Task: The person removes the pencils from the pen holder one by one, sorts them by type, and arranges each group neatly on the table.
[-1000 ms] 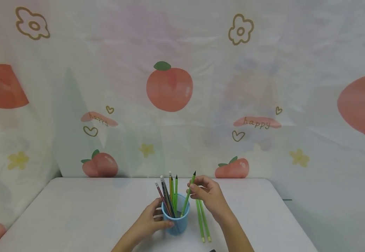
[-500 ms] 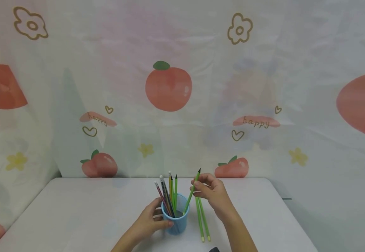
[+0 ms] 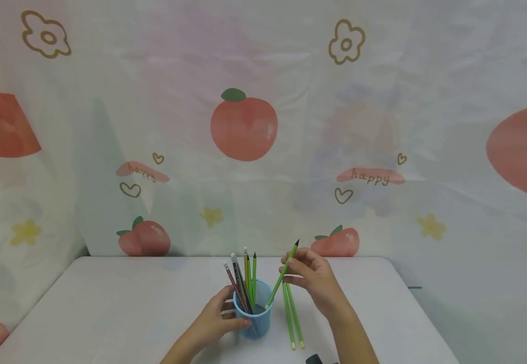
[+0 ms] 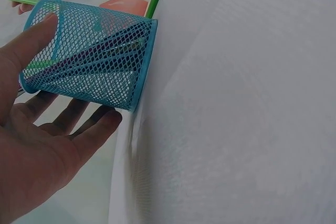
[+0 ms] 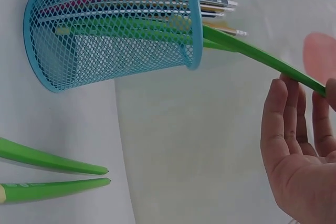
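Note:
My left hand point(image 3: 213, 317) holds a blue mesh pencil cup point(image 3: 258, 329) from its left side, thumb near the rim. Several pencils point(image 4: 105, 45) lean inside it, some green and some striped or dark with erasers. Between thumb and fingers my right hand point(image 3: 319, 283) pinches a green pencil point(image 3: 286, 273), black tip up. This pencil slants, its lower end at the right side of the cup's rim; the right wrist view shows it overlapping the mesh. Right of the cup, two more green pencils point(image 3: 294, 323) lie side by side on the table.
The white table point(image 3: 131, 303) ends at a curtain point(image 3: 291, 126) printed with fruit and flowers, behind and on the left. A small dark object point(image 3: 313, 359) pokes in at the bottom edge, by my right forearm.
My right hand has moved right and slightly up with the green pencil, whose lower end has shifted from inside the cup toward its right rim. The left hand and cup stay put.

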`<state>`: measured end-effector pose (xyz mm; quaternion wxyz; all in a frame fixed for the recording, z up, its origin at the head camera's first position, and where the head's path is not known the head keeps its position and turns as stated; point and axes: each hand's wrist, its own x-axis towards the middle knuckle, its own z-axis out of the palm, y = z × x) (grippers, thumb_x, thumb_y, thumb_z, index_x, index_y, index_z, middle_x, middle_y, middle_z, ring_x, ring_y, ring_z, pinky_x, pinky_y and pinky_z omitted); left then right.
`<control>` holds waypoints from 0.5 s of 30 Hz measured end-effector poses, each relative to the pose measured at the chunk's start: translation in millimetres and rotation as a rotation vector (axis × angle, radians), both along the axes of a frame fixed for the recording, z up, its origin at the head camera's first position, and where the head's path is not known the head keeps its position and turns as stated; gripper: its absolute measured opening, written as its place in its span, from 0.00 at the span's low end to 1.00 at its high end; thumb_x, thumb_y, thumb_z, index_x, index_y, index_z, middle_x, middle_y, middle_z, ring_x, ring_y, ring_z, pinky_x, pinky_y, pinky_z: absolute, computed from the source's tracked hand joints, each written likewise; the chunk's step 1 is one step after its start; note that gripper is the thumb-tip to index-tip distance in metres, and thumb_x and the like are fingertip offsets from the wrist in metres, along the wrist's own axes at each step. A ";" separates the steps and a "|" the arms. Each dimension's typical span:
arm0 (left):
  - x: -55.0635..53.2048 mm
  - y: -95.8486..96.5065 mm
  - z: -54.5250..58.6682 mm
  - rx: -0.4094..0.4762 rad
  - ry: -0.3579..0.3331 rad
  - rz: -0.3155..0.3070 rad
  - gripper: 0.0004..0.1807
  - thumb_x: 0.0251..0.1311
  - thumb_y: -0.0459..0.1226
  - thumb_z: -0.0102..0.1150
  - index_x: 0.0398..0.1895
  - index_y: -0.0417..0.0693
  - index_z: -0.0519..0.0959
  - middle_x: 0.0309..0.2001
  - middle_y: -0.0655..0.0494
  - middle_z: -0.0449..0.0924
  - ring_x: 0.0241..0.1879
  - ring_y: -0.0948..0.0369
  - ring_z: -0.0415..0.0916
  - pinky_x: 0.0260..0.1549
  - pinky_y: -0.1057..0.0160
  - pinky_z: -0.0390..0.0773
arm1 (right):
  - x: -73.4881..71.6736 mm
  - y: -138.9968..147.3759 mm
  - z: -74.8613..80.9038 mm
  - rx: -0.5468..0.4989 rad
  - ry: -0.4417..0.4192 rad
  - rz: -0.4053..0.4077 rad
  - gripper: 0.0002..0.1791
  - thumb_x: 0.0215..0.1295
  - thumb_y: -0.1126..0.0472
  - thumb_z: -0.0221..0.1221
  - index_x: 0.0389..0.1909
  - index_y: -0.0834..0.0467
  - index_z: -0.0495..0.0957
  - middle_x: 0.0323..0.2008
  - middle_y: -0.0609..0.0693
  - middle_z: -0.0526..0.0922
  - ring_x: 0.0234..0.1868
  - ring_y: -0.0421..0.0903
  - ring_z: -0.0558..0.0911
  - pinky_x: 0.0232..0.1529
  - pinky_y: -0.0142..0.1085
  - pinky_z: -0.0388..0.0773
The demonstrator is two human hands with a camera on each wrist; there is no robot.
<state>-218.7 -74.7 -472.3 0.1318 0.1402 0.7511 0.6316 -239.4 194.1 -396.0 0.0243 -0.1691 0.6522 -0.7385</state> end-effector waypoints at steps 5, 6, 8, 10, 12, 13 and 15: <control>0.6 0.2 0.0 -0.002 0.005 0.001 0.48 0.50 0.38 0.77 0.72 0.40 0.61 0.69 0.32 0.65 0.64 0.35 0.69 0.61 0.42 0.75 | 1.0 5.2 3.4 -0.035 -0.006 0.006 0.17 0.71 0.61 0.59 0.51 0.69 0.71 0.44 0.51 0.83 0.46 0.51 0.85 0.50 0.47 0.86; 0.5 0.2 -0.1 -0.004 0.004 0.001 0.47 0.50 0.38 0.77 0.72 0.40 0.61 0.69 0.32 0.65 0.64 0.35 0.69 0.61 0.42 0.75 | 1.0 6.5 3.6 -0.038 -0.006 0.004 0.17 0.71 0.61 0.59 0.51 0.69 0.71 0.44 0.51 0.83 0.46 0.50 0.85 0.50 0.47 0.86; 0.4 0.2 -0.4 -0.009 -0.002 0.004 0.47 0.50 0.38 0.77 0.72 0.41 0.61 0.69 0.32 0.65 0.64 0.35 0.69 0.61 0.42 0.75 | 0.6 8.6 4.0 -0.041 -0.003 0.002 0.15 0.72 0.61 0.58 0.51 0.67 0.71 0.45 0.50 0.83 0.46 0.49 0.85 0.50 0.47 0.86; 0.3 0.1 -0.7 -0.016 -0.003 0.006 0.47 0.50 0.37 0.77 0.72 0.42 0.61 0.69 0.32 0.65 0.64 0.35 0.69 0.61 0.41 0.75 | 0.2 10.7 4.4 -0.047 0.003 0.000 0.14 0.72 0.62 0.58 0.51 0.66 0.72 0.45 0.51 0.83 0.46 0.49 0.85 0.50 0.48 0.85; 0.2 0.1 -0.5 -0.024 -0.005 0.009 0.47 0.50 0.37 0.77 0.72 0.42 0.61 0.69 0.32 0.65 0.64 0.35 0.69 0.61 0.41 0.75 | 0.0 12.7 5.1 -0.049 0.007 -0.010 0.13 0.73 0.62 0.57 0.51 0.65 0.72 0.45 0.51 0.83 0.46 0.49 0.85 0.51 0.48 0.85; 0.2 0.1 -0.4 -0.028 -0.004 0.008 0.47 0.50 0.38 0.77 0.72 0.42 0.61 0.69 0.32 0.64 0.64 0.35 0.69 0.60 0.41 0.75 | 0.1 13.4 5.6 -0.052 0.008 -0.016 0.13 0.73 0.62 0.57 0.51 0.66 0.72 0.45 0.52 0.83 0.46 0.49 0.85 0.51 0.48 0.85; 0.0 0.3 0.0 -0.030 -0.002 0.008 0.47 0.50 0.37 0.76 0.72 0.42 0.61 0.69 0.32 0.64 0.64 0.35 0.69 0.60 0.41 0.76 | 0.3 14.5 6.3 -0.051 0.007 -0.029 0.15 0.72 0.62 0.57 0.52 0.67 0.71 0.46 0.52 0.83 0.46 0.49 0.85 0.50 0.47 0.85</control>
